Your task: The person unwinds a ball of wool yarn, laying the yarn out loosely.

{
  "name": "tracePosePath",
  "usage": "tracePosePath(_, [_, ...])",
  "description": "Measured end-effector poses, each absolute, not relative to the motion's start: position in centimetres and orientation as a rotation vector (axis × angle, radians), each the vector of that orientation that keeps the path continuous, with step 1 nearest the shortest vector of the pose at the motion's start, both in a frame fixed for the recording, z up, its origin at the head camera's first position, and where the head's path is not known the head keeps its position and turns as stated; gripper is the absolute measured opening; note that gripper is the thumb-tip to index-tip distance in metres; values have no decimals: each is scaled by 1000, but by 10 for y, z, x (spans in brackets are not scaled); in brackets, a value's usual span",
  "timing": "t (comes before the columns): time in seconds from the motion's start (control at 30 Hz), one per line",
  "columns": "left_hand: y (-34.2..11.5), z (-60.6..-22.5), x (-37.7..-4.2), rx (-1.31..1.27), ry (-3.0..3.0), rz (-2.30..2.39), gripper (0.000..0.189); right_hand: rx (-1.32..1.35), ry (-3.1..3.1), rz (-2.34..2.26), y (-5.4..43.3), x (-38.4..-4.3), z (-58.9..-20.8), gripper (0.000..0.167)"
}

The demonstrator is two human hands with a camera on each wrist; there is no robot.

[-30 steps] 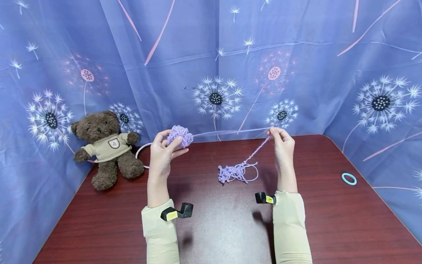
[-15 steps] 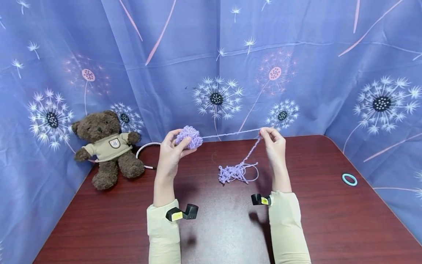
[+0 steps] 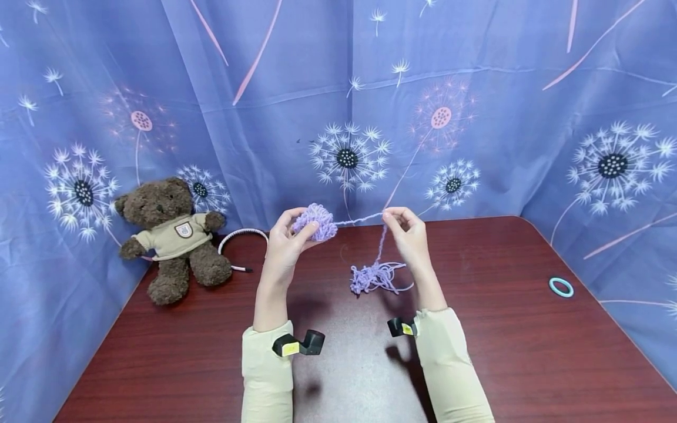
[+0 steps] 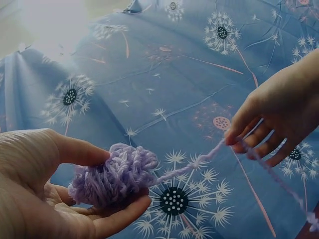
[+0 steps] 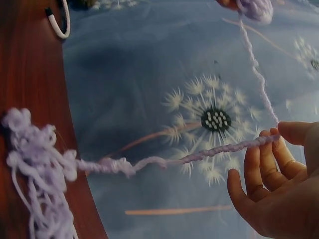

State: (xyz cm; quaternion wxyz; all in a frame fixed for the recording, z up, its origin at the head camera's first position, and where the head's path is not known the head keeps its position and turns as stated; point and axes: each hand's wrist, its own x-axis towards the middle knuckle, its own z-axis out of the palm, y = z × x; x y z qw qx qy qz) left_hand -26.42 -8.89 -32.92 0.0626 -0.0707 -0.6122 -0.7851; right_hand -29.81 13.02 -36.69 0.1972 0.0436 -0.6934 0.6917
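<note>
At the bottom of the frame, two pale sleeves reach forward. Around the centre, the left hand grips the yarn ball between thumb and fingers, while the right hand pinches the strand between thumb and fingertips. From there it drops to a loose tangle on the table, below centre. Good handling probably calls for light, even tension and a slow lift, lest the loops knot; squeezing the ball gently should keep its layers loose. Farther back, left, sits a teddy bear.
</note>
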Motion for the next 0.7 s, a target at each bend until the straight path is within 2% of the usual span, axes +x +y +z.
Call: tracePosePath(0.7, [-79, -332, -264, -291, -1919, -2345, 32, 508, -2232, 1906, 78, -280, -368, 26])
